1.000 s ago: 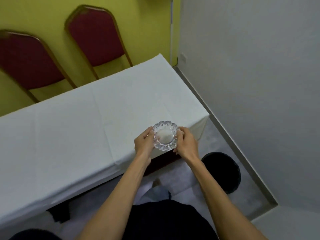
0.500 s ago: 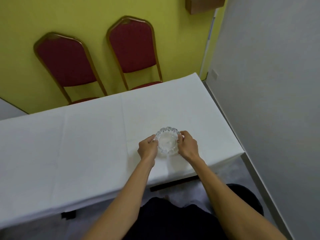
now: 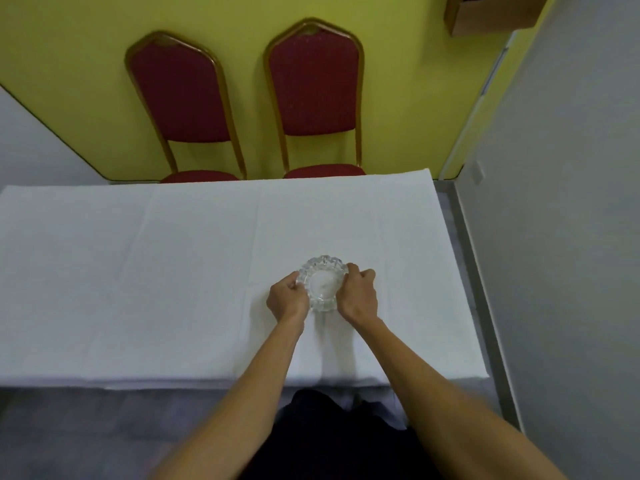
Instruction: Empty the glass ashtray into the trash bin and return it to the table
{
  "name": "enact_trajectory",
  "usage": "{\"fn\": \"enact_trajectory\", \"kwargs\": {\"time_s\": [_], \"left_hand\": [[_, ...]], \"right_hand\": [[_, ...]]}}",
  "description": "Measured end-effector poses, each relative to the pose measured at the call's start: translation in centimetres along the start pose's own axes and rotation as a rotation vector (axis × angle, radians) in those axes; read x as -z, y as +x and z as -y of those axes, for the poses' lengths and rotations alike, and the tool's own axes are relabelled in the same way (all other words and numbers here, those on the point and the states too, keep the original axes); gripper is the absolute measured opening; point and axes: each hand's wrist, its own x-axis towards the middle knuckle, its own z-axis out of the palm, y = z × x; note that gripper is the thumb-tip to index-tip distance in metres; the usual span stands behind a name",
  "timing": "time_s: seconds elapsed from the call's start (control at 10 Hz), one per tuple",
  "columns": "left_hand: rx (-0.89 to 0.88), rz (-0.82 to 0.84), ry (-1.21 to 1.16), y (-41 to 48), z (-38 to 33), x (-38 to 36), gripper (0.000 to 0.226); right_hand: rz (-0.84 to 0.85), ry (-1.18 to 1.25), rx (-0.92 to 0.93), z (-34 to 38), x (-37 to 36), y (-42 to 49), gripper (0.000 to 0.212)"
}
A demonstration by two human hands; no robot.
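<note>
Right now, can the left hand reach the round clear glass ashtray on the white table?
Yes, it seems so: the left hand already touches the round clear glass ashtray, with nothing between them.

The glass ashtray (image 3: 322, 283) sits on the table (image 3: 173, 271) right of centre, between the left hand (image 3: 287, 301) and right hand (image 3: 358, 295) (each touching its rim), with two chairs (image 3: 313, 98) side by side behind the table's far edge.

Two red chairs (image 3: 183, 98) (image 3: 313, 81) against yellow wall (image 3: 69, 46); wooden box (image 3: 495, 12) mounted upper right.
</note>
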Motion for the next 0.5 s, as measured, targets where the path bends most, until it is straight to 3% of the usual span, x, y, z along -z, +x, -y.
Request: {"fn": "enact_trajectory", "kwargs": {"time_s": [0.2, 0.5], "left_hand": [[-0.013, -0.034, -0.032, 0.4, -0.1, -0.5, 0.034], [-0.092, 0.119, 0.057, 1.1, -1.7, 2.1, 0.041]], "right_hand": [[-0.035, -0.019, 0.046, -0.2, -0.5, 0.7, 0.024], [-0.041, -0.077, 0.062, 0.0, 1.6, 0.9, 0.037]]}}
